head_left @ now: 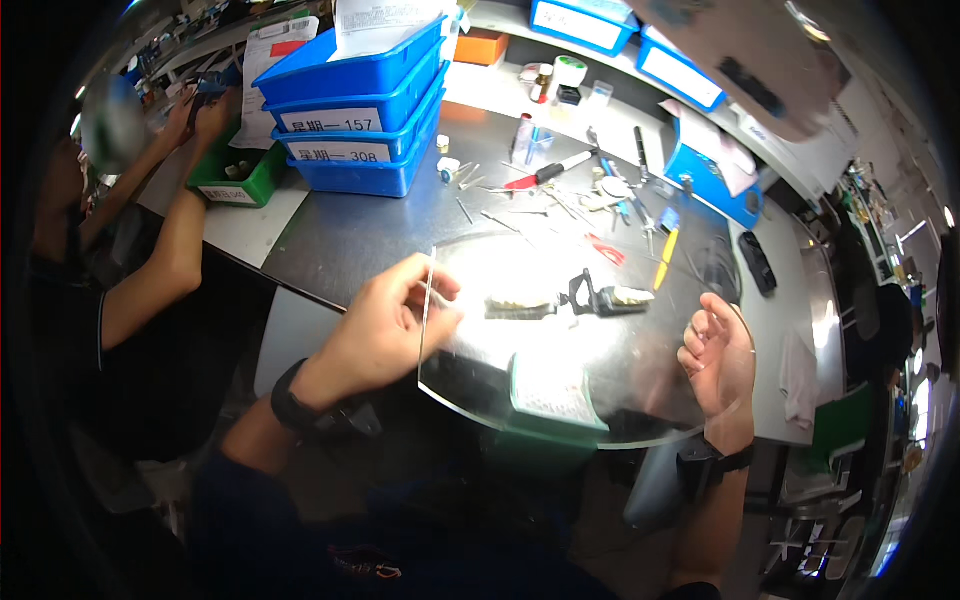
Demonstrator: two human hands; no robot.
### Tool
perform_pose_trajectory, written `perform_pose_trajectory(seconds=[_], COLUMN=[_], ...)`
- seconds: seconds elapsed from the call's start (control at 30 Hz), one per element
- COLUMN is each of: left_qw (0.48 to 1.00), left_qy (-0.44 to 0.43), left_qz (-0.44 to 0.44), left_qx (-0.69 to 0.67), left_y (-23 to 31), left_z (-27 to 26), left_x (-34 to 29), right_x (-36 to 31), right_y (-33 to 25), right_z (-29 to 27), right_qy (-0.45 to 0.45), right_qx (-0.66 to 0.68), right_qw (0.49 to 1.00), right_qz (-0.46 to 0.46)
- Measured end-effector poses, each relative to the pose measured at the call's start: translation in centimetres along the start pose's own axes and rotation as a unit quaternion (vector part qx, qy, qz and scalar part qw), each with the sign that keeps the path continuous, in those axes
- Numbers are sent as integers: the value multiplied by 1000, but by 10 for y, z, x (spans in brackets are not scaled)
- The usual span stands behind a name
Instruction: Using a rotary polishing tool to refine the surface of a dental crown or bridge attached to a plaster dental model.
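Note:
A clear see-through panel (470, 405) with a straight left edge and a curved lower edge lies across my view of the bench. My left hand (385, 320) is at its left edge, thumb and fingers apart and partly seen through it; whether they touch the panel I cannot tell. Through the panel's right side shows my right hand (718, 365), raised, its fingers loosely curled around nothing visible. Between my hands on the bench is a black piece with looped parts (590, 295), blurred by glare, beside a dark strip (520, 305). A pale printed sheet (555, 390) lies nearer me.
Stacked blue trays (365, 180) stand at the back left, beside a green bin (240, 180). Tweezers, a red-and-black marker (550, 172), a yellow tool (666, 258) and small parts litter the bench's far side. A co-worker's arm (165, 265) is at left. Blue bins (680, 65) line the shelf.

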State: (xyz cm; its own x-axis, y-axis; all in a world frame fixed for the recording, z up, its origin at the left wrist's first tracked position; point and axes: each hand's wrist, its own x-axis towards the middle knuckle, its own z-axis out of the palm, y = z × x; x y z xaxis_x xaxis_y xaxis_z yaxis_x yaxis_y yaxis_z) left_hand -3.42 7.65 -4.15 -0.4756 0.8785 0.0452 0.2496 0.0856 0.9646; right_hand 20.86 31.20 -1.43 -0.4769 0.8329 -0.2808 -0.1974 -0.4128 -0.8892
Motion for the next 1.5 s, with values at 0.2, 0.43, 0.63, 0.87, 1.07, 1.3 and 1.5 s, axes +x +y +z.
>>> perform_pose_trajectory(seconds=[0.2,0.43,0.63,0.87,1.07,1.3,1.5], left_qw=[969,941,960,977,976,919,899], left_qy=[-36,-66,-74,-40,-54,-132,-60], left_qz=[178,201,225,182,198,362,427], left_qx=[169,265,149,-99,-67,80,79], left_y=[10,3,3,-11,-9,20,60], left_z=[17,27,32,45,38,41,42], left_x=[34,51,60,45,52,66,92], right_x=[23,21,11,-2,3,10,0], right_y=[14,12,11,4,13,-1,-28], right_z=[17,11,0,-1,-14,48,69], right_qy=[-33,-164,-184,-255,-256,-172,-282], right_qx=[-211,-509,-490,-374,-129,-122,-226], right_qw=[973,819,831,888,957,973,910], right_qz=[-88,-210,-186,-84,-41,-96,-205])
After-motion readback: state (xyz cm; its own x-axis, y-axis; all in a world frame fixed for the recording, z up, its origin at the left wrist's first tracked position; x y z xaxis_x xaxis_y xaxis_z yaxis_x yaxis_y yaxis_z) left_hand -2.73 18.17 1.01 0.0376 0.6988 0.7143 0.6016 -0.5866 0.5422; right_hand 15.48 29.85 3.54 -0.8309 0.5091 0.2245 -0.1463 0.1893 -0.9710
